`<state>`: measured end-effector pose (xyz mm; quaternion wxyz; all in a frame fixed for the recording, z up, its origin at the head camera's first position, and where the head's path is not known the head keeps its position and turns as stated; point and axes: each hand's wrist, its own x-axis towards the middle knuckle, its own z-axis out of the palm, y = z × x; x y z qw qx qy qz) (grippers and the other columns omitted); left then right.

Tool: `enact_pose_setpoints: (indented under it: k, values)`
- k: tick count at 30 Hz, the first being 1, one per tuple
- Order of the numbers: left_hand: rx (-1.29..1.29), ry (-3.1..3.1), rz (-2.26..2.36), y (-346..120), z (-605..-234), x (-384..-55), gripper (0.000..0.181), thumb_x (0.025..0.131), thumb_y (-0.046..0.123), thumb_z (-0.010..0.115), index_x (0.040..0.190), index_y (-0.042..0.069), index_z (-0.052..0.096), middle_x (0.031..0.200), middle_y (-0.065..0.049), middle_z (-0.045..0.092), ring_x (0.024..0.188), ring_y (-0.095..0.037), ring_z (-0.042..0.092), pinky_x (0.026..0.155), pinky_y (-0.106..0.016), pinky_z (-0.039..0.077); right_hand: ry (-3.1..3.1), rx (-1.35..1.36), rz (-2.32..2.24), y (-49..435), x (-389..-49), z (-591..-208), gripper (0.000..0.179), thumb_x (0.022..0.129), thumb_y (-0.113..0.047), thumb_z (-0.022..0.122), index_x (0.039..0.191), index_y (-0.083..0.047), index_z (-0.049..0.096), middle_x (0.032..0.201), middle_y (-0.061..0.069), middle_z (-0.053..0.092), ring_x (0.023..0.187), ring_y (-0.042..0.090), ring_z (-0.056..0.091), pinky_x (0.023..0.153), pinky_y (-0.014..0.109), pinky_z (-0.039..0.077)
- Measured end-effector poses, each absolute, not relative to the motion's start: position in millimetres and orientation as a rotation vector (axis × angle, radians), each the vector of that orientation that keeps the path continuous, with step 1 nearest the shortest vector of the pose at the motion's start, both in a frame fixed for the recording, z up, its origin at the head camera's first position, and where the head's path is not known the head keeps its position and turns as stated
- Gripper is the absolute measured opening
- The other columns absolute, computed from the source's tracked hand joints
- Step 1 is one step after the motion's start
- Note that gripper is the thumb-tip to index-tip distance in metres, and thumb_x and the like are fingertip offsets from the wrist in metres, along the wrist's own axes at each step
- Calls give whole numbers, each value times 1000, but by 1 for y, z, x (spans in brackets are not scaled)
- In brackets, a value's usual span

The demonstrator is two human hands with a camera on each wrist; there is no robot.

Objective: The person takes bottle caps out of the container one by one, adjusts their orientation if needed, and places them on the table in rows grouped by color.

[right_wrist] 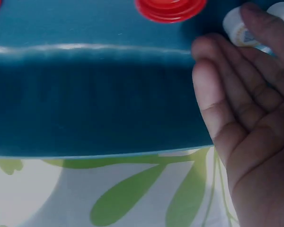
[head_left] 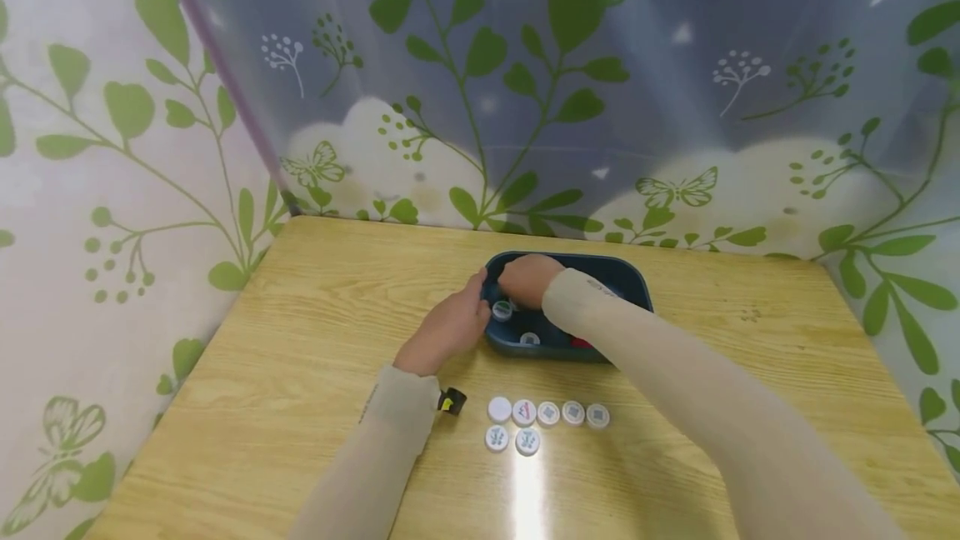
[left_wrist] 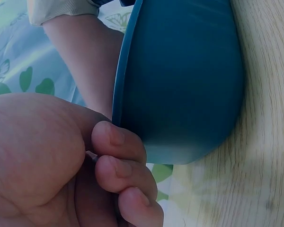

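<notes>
A dark blue plastic box point(head_left: 558, 352) stands on the table. My left hand point(head_left: 448, 325) grips its left end, fingers curled at the rim in the left wrist view. Inside the box is my right hand point(head_left: 528, 280), its fingers loosely extended. In the right wrist view, the right thumb lies over a printed white bottle cap point(right_wrist: 234, 26), with another white cap point(right_wrist: 283, 10) beside it. A red cap point(right_wrist: 170, 8) lies apart from the fingers. More white caps, such as this one point(head_left: 502, 312), show near the box's left end; the right forearm hides part of the interior.
Several white caps point(head_left: 548, 414) lie in a row in front of the box. Two caps with teal prints point(head_left: 527, 442) sit nearer me. The wooden table point(head_left: 352, 282) meets a leaf-patterned cloth point(head_left: 480, 107) behind and at the sides.
</notes>
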<state>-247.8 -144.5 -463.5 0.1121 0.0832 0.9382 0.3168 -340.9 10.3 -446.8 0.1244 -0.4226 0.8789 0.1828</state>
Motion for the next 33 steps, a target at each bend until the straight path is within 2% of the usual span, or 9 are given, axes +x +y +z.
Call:
enact_pose_setpoints:
  k: [5, 9, 13, 15, 16, 19, 22, 29, 33]
  values:
    - [227, 2755, 936, -144, -465, -248, 60, 112, 24, 39, 166, 10, 18, 148, -18, 56, 118, -26, 63, 99, -45, 51, 2623, -1255, 348, 38, -340, -439, 19, 96, -23, 74, 110, -11, 71, 91, 3, 72, 83, 22, 69, 80, 43, 58]
    - [214, 2764, 932, -142, -465, -250, 60, 112, 25, 41, 166, 11, 19, 151, -17, 53, 125, -28, 61, 104, -47, 49, 2750, -1298, 4, 71, -311, -413, 16, 95, -28, 69, 99, -14, 61, 74, -4, 57, 63, 15, 54, 61, 36, 47]
    - [208, 2778, 917, -142, -465, -251, 61, 112, 25, 41, 166, 11, 19, 122, -17, 68, 106, -27, 66, 91, -44, 53, 2843, -1440, -241, 103, -258, -403, 20, 94, -31, 63, 80, -19, 54, 66, -11, 46, 55, 7, 41, 53, 27, 35]
    - [209, 2778, 909, -142, -464, -250, 61, 112, 24, 41, 166, 10, 18, 105, -16, 69, 90, -27, 65, 80, -42, 52, 2845, -1497, -275, 116, -228, -408, 19, 94, -32, 64, 81, -20, 58, 68, -14, 49, 57, 2, 41, 53, 23, 38]
    - [216, 2777, 906, -142, -465, -250, 61, 112, 23, 41, 166, 10, 18, 104, -16, 69, 88, -27, 64, 77, -41, 51, 2832, -1509, -284, 122, -213, -413, 17, 94, -32, 67, 83, -20, 61, 71, -14, 52, 59, 1, 43, 54, 22, 40]
    - [221, 2771, 909, -141, -465, -249, 61, 112, 24, 40, 166, 9, 18, 122, -18, 69, 90, -25, 64, 77, -41, 51, 2750, -1511, -248, 132, -172, -430, 11, 91, -24, 76, 95, -16, 69, 80, -11, 60, 68, 1, 48, 61, 22, 47]
    - [216, 2769, 913, -141, -466, -249, 61, 112, 24, 40, 166, 10, 18, 140, -19, 62, 100, -26, 64, 84, -42, 51, 2705, -1581, -112, 132, -144, -449, 19, 85, -17, 82, 99, -14, 68, 83, -8, 59, 72, 4, 49, 65, 24, 50]
    - [211, 2765, 917, -141, -468, -252, 60, 112, 24, 40, 166, 9, 18, 154, -19, 50, 128, -28, 60, 104, -48, 49, 2796, -1671, 127, 119, -115, -478, 21, 83, -21, 83, 83, -17, 62, 72, -7, 47, 64, 9, 45, 60, 24, 42]
    - [199, 2762, 926, -141, -469, -252, 61, 112, 25, 40, 166, 10, 18, 155, -17, 50, 126, -27, 60, 101, -46, 50, 2796, -1523, 39, 112, -115, -478, 18, 87, -26, 81, 87, -17, 65, 73, -7, 49, 63, 8, 44, 58, 25, 42]
